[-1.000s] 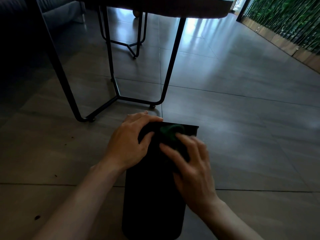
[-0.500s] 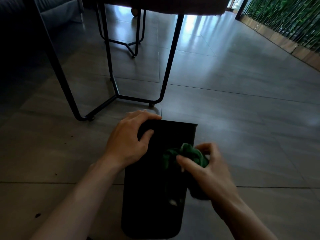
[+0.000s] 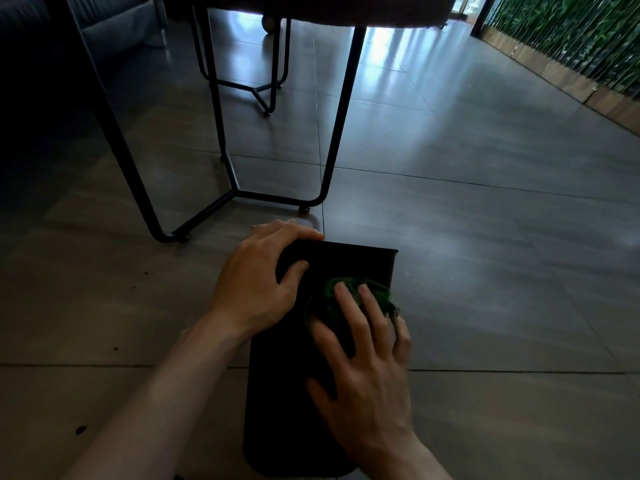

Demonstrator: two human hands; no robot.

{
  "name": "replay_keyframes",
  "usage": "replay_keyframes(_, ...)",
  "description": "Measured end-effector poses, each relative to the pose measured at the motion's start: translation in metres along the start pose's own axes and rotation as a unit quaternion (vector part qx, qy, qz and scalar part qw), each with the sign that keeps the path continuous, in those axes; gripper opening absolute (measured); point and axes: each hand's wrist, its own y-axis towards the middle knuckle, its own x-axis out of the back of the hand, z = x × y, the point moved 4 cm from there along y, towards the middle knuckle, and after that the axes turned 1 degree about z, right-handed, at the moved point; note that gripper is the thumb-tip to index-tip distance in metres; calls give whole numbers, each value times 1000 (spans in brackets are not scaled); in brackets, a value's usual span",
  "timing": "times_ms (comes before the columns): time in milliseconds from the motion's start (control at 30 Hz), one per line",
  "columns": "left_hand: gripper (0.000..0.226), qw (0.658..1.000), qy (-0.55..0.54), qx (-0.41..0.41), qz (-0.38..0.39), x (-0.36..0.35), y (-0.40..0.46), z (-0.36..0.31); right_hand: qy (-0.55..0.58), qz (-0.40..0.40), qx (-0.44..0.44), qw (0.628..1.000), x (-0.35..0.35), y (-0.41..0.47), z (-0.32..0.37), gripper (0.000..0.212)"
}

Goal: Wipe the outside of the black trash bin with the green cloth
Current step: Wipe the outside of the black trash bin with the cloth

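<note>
The right hand (image 3: 363, 368), at about 5 o'clock in the view, lies flat with fingers spread, pressing the green cloth (image 3: 346, 296) against the upturned side of the black trash bin (image 3: 277, 393), which appears to lie on its side on the tiled floor (image 3: 485, 271). At 11 o'clock from it, the left hand (image 3: 259, 282) curls over the bin's far left corner, gripping it, and beyond at 12 o'clock stand black metal table legs (image 3: 339, 133).

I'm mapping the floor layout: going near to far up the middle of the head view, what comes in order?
Black plastic trash bin → right hand → crumpled green cloth → black metal table legs → dark tabletop.
</note>
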Motion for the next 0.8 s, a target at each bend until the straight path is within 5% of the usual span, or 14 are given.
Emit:
replay_keyframes(133, 40, 1000, -2, 2, 3, 0, 0, -1, -28, -11, 157, 987, -14, -30, 5, 24)
replay_keyframes(300, 40, 1000, -11, -1, 8, 1, -2, -4, -83, 58, 346, 933, -27, -69, -3, 26)
replay_keyframes(400, 40, 1000, -11, 1, 9, 2, -1, -3, -11, -6, 271, 962, -11, -27, -14, 25)
replay_keyframes(533, 41, 1000, -14, -23, 11, 2, 0, -6, 44, -76, 82, 993, 12, 41, -32, 49)
replay_keyframes(600, 41, 1000, -16, -25, 5, 2, 0, -5, 50, -83, 82, 992, 8, 38, -28, 49)
replay_keyframes(733, 41, 1000, -19, -7, 11, 1, -2, -2, -3, 6, 324, 946, -23, -39, -3, 25)
replay_keyframes(800, 41, 1000, -26, -5, 14, 1, -3, -2, -108, 74, 422, 897, -38, -71, 1, 33)
